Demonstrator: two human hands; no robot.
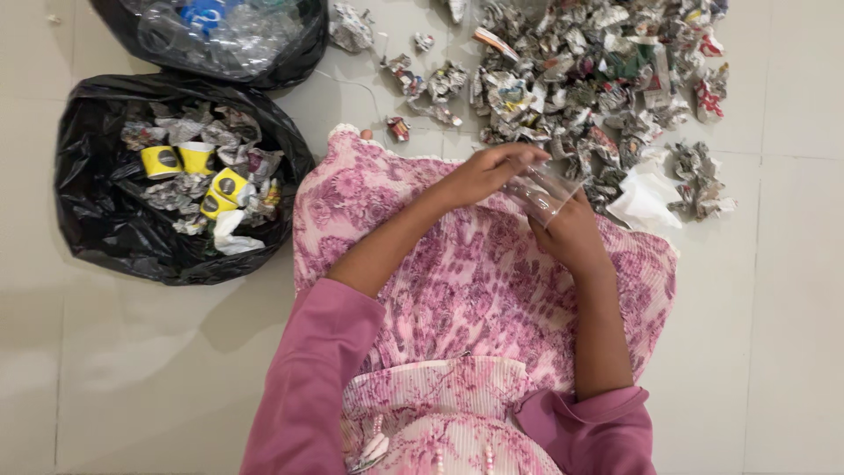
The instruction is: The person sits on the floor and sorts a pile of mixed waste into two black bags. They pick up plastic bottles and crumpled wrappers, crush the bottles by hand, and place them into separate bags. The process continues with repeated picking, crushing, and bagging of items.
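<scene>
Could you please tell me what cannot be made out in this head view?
- Clear plastic piece: see-through, half covered by left hand and right hand; kind and each grip unclear.
- Upper black bag: cut by the top edge.
- Crumpled paper pile: top cut off, print too small.

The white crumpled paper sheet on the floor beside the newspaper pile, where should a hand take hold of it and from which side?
Grip the white crumpled paper sheet by its raised folds near the middle, probably coming from above and its near, lower edge. That edge faces bare tiled floor, while crumpled newspaper balls crowd its far and right sides. The right hand, holding a clear plastic cup with the left hand, is closest.
</scene>
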